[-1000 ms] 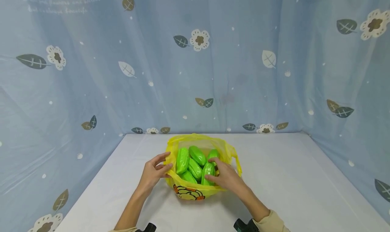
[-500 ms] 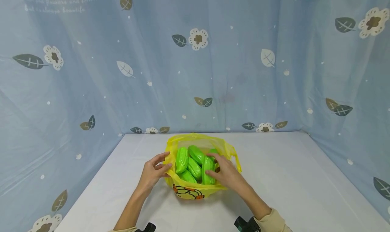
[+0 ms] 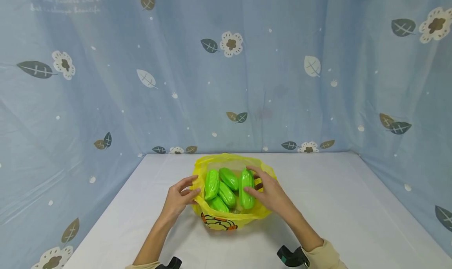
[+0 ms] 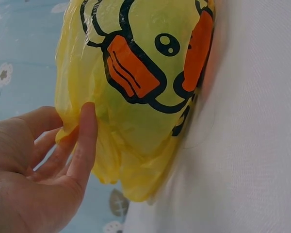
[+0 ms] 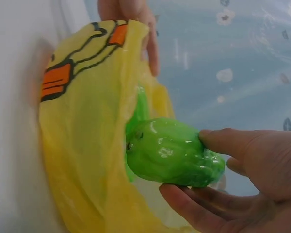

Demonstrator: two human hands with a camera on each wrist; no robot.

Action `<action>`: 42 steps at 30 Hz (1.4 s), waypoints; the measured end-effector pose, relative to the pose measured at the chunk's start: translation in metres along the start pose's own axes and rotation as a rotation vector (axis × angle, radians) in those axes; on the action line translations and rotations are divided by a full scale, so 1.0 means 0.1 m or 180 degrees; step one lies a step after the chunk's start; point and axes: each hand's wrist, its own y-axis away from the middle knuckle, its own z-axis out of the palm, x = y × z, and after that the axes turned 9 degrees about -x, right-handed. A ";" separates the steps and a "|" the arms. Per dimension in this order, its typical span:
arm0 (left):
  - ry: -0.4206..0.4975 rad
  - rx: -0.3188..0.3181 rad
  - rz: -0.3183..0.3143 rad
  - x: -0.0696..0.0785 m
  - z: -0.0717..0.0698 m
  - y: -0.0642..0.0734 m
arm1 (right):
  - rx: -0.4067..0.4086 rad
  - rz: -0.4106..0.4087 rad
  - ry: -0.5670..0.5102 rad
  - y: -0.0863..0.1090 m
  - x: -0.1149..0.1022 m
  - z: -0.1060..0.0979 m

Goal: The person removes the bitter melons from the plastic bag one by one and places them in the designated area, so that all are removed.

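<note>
The right hand [image 3: 271, 192] grips one glossy green gourd [image 3: 246, 192] between thumb and fingers, at the mouth of a yellow plastic bag [image 3: 247, 220]. Left of this hand, four other gourds [image 3: 212, 184] are visible inside the bag. The left hand [image 3: 179, 196] pinches the bag's edge; the bag rests on the desk [image 3: 335, 214] between both hands.

– Condition of the left arm?
– Left forearm [image 3: 152, 241] extended forward and angled inward. Left hand [image 3: 178, 197] in a light pinch, left thumb [image 4: 88, 133] and left fingers [image 4: 41, 120] drawn toward each other.
– And the right arm?
– Right forearm [image 3: 300, 230] slanted forward and inward, more sharply than the left. Right hand [image 3: 271, 192] palm inward, curled in a wider grip, right thumb [image 5: 228, 140] on the near side, right fingers [image 5: 194, 206] on the far side.
– Hands relative to each other?
– Apart, facing one another, nearly level
</note>
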 end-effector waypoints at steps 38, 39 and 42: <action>0.0002 0.0020 0.0017 -0.01 -0.02 0.00 | 0.0491 0.0001 0.0282 0.16 0.43 -0.80; 0.0007 0.0016 0.0017 0.00 -0.02 0.00 | 0.0494 -0.0002 0.0272 0.16 0.45 -0.81; 0.0033 0.0010 0.0012 0.01 -0.02 0.00 | 0.0512 0.0001 0.0272 0.16 0.51 -0.85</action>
